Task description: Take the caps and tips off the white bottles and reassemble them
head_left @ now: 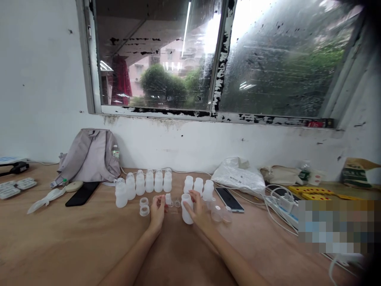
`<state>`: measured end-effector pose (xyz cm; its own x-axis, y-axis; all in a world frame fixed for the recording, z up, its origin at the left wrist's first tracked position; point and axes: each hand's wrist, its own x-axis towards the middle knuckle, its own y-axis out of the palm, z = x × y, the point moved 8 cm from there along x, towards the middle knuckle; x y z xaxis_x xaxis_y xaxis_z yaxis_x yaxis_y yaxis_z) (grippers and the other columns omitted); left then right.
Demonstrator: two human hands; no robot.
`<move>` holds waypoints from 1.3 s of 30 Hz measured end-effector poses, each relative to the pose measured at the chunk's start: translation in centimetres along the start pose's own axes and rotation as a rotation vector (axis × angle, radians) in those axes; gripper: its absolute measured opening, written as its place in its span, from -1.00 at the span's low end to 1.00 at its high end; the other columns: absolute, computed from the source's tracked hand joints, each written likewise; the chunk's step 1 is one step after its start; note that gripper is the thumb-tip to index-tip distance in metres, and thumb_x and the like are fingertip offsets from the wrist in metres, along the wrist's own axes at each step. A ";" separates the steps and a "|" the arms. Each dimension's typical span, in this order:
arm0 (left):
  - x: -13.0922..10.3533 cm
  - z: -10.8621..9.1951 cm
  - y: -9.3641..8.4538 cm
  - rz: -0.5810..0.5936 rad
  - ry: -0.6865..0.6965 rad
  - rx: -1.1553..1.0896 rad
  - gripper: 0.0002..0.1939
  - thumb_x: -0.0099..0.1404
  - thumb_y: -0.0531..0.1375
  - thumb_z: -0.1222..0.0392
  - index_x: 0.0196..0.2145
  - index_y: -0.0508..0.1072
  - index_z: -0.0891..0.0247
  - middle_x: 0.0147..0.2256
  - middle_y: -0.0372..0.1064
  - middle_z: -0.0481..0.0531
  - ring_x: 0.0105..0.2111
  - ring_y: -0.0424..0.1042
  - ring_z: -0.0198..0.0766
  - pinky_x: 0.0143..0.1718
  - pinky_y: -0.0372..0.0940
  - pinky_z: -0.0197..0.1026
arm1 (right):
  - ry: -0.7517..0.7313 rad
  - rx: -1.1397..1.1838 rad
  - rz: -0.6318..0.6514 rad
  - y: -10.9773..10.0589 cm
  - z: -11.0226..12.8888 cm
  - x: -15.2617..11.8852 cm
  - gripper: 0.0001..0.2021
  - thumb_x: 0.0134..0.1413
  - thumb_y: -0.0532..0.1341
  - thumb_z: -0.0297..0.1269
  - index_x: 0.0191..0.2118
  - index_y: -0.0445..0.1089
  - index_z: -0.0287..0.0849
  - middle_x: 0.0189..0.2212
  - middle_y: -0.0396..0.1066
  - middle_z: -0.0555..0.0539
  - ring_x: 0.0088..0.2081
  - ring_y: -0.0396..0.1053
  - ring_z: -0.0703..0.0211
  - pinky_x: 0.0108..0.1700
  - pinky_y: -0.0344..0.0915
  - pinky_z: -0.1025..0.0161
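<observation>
Right hand (200, 212) on open white bottle (187, 209), tabletop; left hand (158, 210) pinching small clear-white part (168, 199); two white rings (144, 207) just left of left hand; six capped bottles (149, 181) in row behind, left; three open bottles (199, 187) behind right hand; phone (229, 199) right of those.

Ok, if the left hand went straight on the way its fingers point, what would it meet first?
Probably the rightmost clear-capped bottle, standing beyond the left hand, though depth is hard to judge from this one view.
</observation>
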<state>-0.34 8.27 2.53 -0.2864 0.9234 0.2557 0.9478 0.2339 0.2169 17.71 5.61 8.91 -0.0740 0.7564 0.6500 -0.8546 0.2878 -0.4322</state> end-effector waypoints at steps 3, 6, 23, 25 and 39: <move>-0.2 0.0 0.5 0.041 -0.015 -0.021 -0.61 0.10 0.08 -0.12 -0.33 0.29 0.30 -0.45 0.29 0.01 -0.49 0.32 -0.32 -0.60 0.19 -0.35 | 0.025 -0.001 0.175 2.4 -0.6 -1.2 -0.54 -0.09 0.16 -0.23 -0.02 0.07 -0.15 -0.09 0.26 -0.20 -0.09 0.27 -0.02 -0.10 0.22 0.13; -0.3 -0.3 0.7 0.062 0.007 -0.035 -0.63 0.10 0.10 -0.10 -0.34 0.29 0.29 -0.42 0.31 0.03 -0.47 0.32 -0.31 -0.58 0.20 -0.35 | -0.011 -0.026 0.274 3.5 -0.4 -1.7 -0.57 -0.10 0.17 -0.22 -0.05 0.12 -0.14 -0.14 0.29 -0.15 -0.13 0.28 0.02 -0.11 0.23 0.11; 0.0 -0.3 0.8 0.095 -0.033 0.043 -0.59 0.00 0.15 -0.17 -0.59 0.23 0.27 -0.66 0.17 -0.12 -0.66 0.16 -0.42 -0.64 0.08 -0.36 | -0.327 -0.536 0.261 2.4 1.6 -1.8 -0.44 -0.09 0.13 -0.42 0.11 0.11 -0.08 -0.09 0.28 -0.14 -0.09 0.20 0.04 -0.07 0.12 0.10; -0.2 0.3 1.0 0.123 -0.088 0.063 -0.56 0.00 0.13 -0.20 -0.61 0.20 0.26 -0.72 0.12 -0.16 -0.71 0.12 -0.44 -0.67 0.03 -0.36 | -0.341 -0.547 0.268 2.6 1.8 -1.9 -0.43 -0.10 0.13 -0.43 0.11 0.11 -0.07 -0.10 0.29 -0.14 -0.09 0.20 0.04 -0.08 0.12 0.11; -0.5 1.1 1.5 0.269 -0.353 -0.395 -0.59 -0.08 0.27 0.15 -0.22 0.36 0.21 -0.31 0.34 -0.03 -0.35 0.33 -0.35 -0.38 0.19 -0.34 | -0.202 -0.421 0.238 2.8 0.1 -1.7 -0.61 -0.06 0.15 -0.29 -0.04 0.19 -0.15 -0.11 0.32 -0.12 -0.11 0.26 0.05 -0.09 0.16 0.12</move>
<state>1.36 8.49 1.72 0.0849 0.9957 0.0362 0.8373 -0.0910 0.5391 15.41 5.08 6.67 -0.3743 0.7129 0.5931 -0.5249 0.3644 -0.7692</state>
